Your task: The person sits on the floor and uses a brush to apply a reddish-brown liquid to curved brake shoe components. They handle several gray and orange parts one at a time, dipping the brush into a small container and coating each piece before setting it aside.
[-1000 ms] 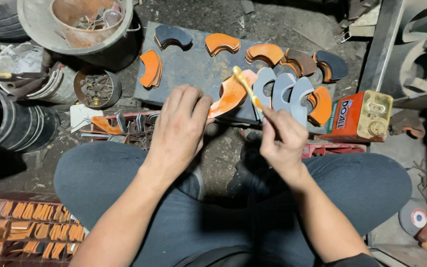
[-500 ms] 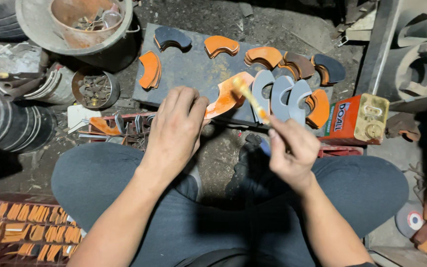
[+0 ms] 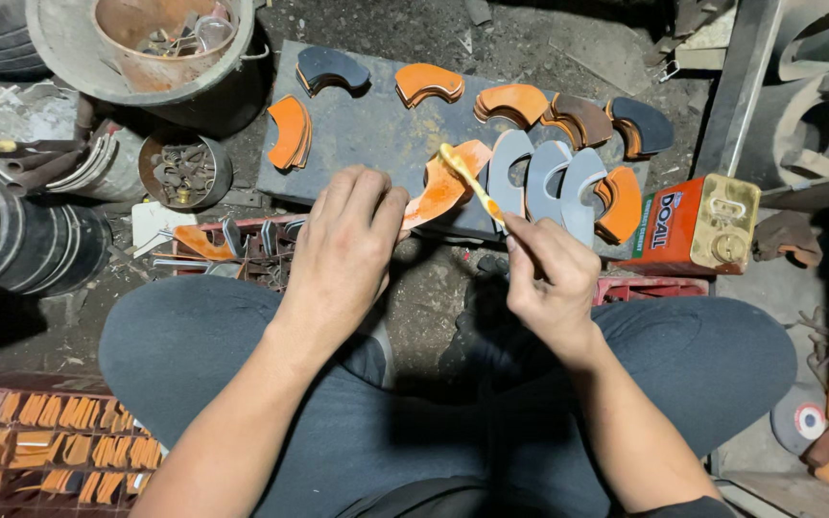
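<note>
The floor was dark, gritty ground, crowded with metal scrap, and on it lay a flat grey slab (image 3: 376,125) that served as the surface. Curved pieces sat on this slab: a dark one (image 3: 330,67) at the far left, orange ones (image 3: 429,82) along the far edge, and three grey ones (image 3: 544,173) side by side at the right. A large grey basin (image 3: 98,72) holding a rusty bucket (image 3: 160,38) stood at the far left, with a small round tin of metal bits (image 3: 184,171) nearer. An orange rectangular can (image 3: 698,225) rested just right of the slab. The person sat with legs in dark trousers (image 3: 242,355) spread to either side.

The left hand (image 3: 343,249) was closed around the near end of a curved orange piece (image 3: 445,182), its fingers (image 3: 376,197) curled over the top so that the piece stuck out to the right, above the slab's near edge. The right hand (image 3: 551,273) pinched a thin yellow brush (image 3: 470,180) between thumb and fingers at its near end, the stick slanting far and left so its tip touched the orange piece.

The held piece was a crescent, bright orange and glossy, with a paler patch towards its far end.
</note>
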{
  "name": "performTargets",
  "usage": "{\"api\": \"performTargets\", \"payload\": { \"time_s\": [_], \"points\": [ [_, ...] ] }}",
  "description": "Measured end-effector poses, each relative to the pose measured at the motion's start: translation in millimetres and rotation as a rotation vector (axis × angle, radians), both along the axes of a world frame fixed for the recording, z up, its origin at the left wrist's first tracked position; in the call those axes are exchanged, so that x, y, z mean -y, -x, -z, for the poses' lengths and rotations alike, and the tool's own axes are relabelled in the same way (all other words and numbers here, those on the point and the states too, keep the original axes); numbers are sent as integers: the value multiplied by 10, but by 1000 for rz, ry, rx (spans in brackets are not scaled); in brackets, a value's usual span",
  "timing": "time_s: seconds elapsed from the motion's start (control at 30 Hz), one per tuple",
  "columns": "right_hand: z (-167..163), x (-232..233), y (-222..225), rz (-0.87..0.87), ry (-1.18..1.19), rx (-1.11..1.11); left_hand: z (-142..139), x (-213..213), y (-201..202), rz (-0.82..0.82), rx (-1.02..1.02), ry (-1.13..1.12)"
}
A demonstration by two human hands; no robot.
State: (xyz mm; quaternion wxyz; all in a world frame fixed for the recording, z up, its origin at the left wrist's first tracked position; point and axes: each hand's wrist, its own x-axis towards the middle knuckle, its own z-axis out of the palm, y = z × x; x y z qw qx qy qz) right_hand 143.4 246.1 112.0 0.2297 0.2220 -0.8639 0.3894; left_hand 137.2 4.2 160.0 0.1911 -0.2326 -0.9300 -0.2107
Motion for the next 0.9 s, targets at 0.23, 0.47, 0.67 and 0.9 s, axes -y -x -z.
{"api": "performTargets", "payload": {
  "time_s": [0.23,0.47,0.67,0.9],
  "points": [
    [-24,-19,82,50,-17,-32,2,4,14,0,-13,17],
    [-57,-87,21,-50,-11,-23,-51,61,27,-12,36,-94],
    [-52,-182,147,155,-21,-98,-81,43,8,-10,83,-128],
    [-57,-134,42,13,-76,-18,-93,74,6,-24,66,-147]
  ]
}}
